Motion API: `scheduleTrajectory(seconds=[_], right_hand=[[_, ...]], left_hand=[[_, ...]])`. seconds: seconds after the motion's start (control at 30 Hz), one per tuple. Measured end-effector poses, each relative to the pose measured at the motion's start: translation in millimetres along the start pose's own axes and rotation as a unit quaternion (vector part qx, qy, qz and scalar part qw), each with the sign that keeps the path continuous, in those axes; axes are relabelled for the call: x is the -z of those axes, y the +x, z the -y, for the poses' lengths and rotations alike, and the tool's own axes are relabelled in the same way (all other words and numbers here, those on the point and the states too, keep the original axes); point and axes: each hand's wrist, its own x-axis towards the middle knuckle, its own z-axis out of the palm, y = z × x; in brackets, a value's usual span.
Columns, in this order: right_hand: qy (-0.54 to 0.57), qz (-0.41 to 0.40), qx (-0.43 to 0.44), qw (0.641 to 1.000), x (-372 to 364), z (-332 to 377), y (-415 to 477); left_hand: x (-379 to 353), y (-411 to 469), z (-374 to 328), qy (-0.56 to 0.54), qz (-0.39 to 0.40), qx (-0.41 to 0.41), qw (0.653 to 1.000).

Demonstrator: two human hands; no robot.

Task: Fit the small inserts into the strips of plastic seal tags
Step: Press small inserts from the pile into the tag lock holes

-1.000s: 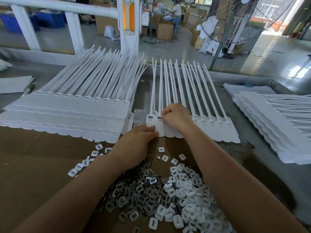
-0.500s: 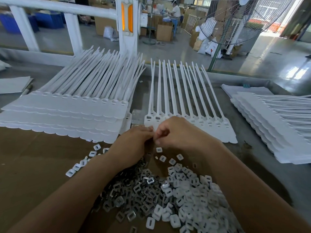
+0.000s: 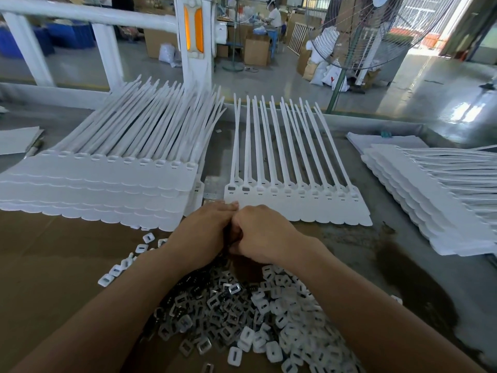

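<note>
Hands, left hand and right hand, touching above inserts; no legible writing.

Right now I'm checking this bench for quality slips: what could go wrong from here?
Both hands, left hand and right hand, meet knuckle to knuckle over the loose inserts, hiding whatever they hold; a fumbled piece could vanish into that pile. On the working strip, only the two leftmost sockets look filled, so one could get skipped.

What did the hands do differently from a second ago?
The right hand left the strip of seal tags, where it had been pressing near the left end, and drew back to meet the left hand just above the pile of inserts. What they hold is hidden. The strip, the stacks and the pile stayed put.
</note>
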Motion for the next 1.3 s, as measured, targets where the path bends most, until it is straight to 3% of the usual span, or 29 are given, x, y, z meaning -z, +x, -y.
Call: scheduleTrajectory(seconds=[0.23, 0.33, 0.47, 0.77, 1.0, 1.3], right_hand=[[0.003, 0.038, 0.005, 0.999, 4, -1, 2], [0.057, 0.063, 0.011, 0.996, 15, -5, -1], [0.186, -0.006, -0.028, 0.982, 26, -20, -4], [0.216, -0.170, -0.134, 0.952, 25, -66, 34], [0.204, -0.204, -0.148, 0.946, 9, -69, 53], [0.144, -0.186, -0.156, 0.959, 8, -69, 58]], left_hand=[[0, 2, 0, -0.002, 0.001, 0.001, 1.000], [0, 2, -1, -0.004, 0.002, -0.002, 1.000], [-1, 1, 0, 0.004, -0.003, 0.006, 1.000], [-5, 1, 4, 0.028, 0.001, 0.038, 0.999], [-6, 2, 5, 0.035, 0.009, 0.041, 0.999], [-5, 3, 5, 0.037, 0.010, 0.037, 0.999]])
